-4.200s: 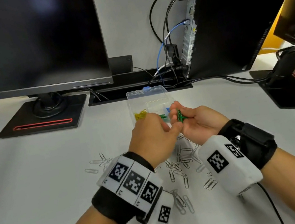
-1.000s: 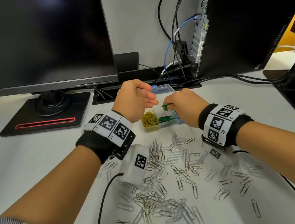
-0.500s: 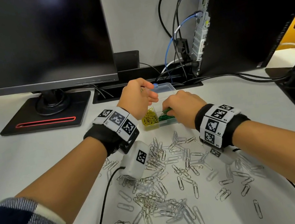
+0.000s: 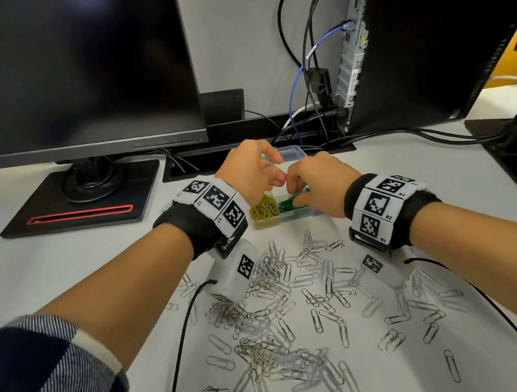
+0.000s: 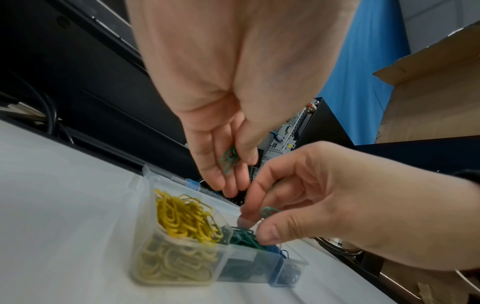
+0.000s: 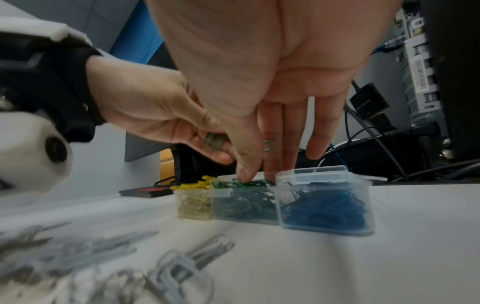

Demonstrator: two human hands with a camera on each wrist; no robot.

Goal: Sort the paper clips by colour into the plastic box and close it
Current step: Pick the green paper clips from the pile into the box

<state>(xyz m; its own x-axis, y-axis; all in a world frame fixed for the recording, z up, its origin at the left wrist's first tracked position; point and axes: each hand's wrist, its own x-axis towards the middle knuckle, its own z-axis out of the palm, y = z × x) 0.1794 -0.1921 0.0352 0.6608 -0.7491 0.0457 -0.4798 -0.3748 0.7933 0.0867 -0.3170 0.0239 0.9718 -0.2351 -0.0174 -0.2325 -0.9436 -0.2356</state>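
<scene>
The clear plastic box (image 4: pixel 284 220) lies open on the desk, its lid (image 4: pixel 292 151) folded back behind my hands. Its front row holds yellow clips (image 4: pixel 263 208), green clips (image 4: pixel 289 204) and blue clips (image 6: pixel 324 209) in separate compartments. My left hand (image 5: pixel 235 170) hovers above the box and pinches a few green clips (image 5: pixel 230 160) between thumb and fingers. My right hand (image 5: pixel 259 223) pinches one green clip (image 5: pixel 269 211). Its thumb and forefinger tips reach down onto the green pile (image 6: pixel 249 183).
Several silver clips (image 4: pixel 277 348) lie scattered on the white desk (image 4: pixel 39 276) between my forearms, in front of the box. A monitor on a black base (image 4: pixel 79 206) stands back left. A computer case (image 4: pixel 427 27) with cables stands back right.
Both hands went from near my body out over the box. In the last second my right hand dropped its green clip down to the green compartment; my left hand barely moved.
</scene>
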